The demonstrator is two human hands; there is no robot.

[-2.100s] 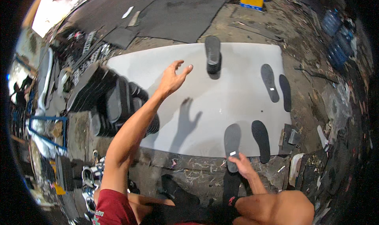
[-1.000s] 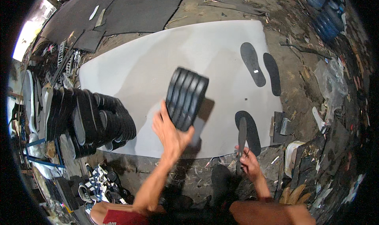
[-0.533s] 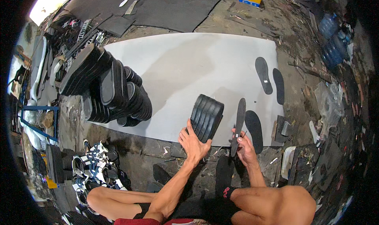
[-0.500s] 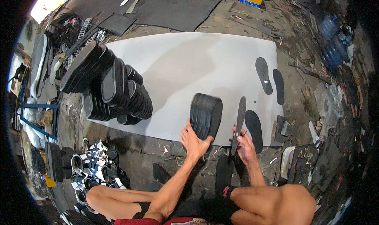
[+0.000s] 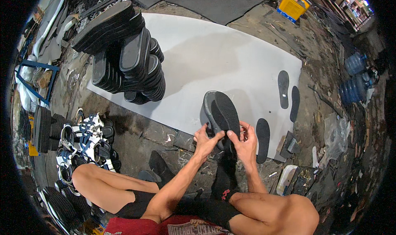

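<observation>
Over the near edge of the white sheet, my left hand is closed on a thick black shoe sole from its left side. A thinner ribbed black sole lies slanted against it, its upper end resting along the thick one. The near end of that ribbed piece is pinched by my right hand, thumb on top. Both thumbs nearly meet at the lower ends. To the right of my right hand lies a flat black sole. Two more flat soles rest by the sheet's right edge.
Tall piles of black soles stand on the sheet's left part. White and dark sandals are heaped at the left. A yellow container sits far right, blue plastic bottles at the right. Scraps litter the ground.
My right hand has moved left, bringing the thin sole against the thick sole in my left hand. The held thick sole has turned. The view has shifted and tilted.
</observation>
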